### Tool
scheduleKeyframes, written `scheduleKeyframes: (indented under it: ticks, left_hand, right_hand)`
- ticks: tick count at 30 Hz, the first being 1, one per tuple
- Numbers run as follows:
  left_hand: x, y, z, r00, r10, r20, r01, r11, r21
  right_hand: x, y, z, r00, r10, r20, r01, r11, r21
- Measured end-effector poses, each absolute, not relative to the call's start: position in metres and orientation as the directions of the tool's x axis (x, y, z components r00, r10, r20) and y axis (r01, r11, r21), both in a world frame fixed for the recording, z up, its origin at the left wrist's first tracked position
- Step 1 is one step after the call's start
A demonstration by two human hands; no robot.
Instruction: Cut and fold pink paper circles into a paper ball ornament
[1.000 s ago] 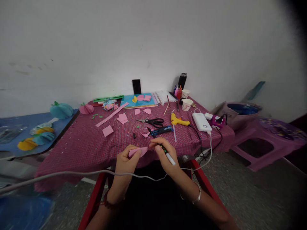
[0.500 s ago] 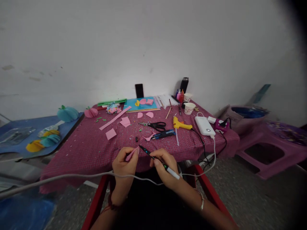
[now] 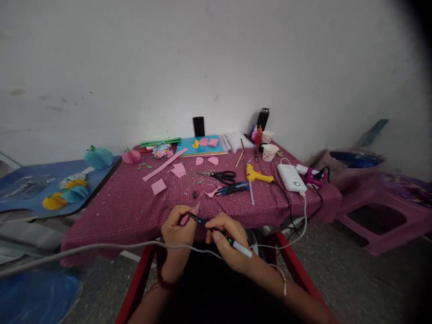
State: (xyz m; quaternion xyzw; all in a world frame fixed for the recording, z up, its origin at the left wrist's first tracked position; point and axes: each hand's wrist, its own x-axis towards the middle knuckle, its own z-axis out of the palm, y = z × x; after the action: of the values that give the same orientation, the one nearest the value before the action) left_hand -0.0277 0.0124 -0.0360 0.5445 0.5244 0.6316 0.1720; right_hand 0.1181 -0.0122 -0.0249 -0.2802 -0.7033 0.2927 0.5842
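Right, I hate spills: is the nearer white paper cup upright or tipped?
Upright: the nearer white paper cup stands on its narrower base on the checked tablecloth, round mouth facing up.

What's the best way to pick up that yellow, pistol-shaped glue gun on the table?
Probably by the slim handle of the yellow, pistol-shaped glue gun, coming from the right and above. It lies on its side with the handle reaching rightward, while its narrow tip points toward the pale wall. The black cord leaves the handle's end, so hold just short of that.
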Motion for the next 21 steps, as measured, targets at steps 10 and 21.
scheduleKeyframes:
  ticks: [10, 21]
  left_hand:
    - [-0.021, 0.019, -0.042, -0.52, 0.84, 0.153, -0.193, -0.29, 0.937]
    - [-0.023, 0.023, -0.05, -0.463, 0.863, 0.203, -0.204, -0.326, 0.923]
  right_hand:
    - [0.131, 0.009, -0.045, 0.085, 0.86, 0.503, -0.004, 0.505, -0.863]
    - [0.126, -0.001, -0.024, -0.077, 0.668, 0.74, 0.193, 0.738, -0.647]
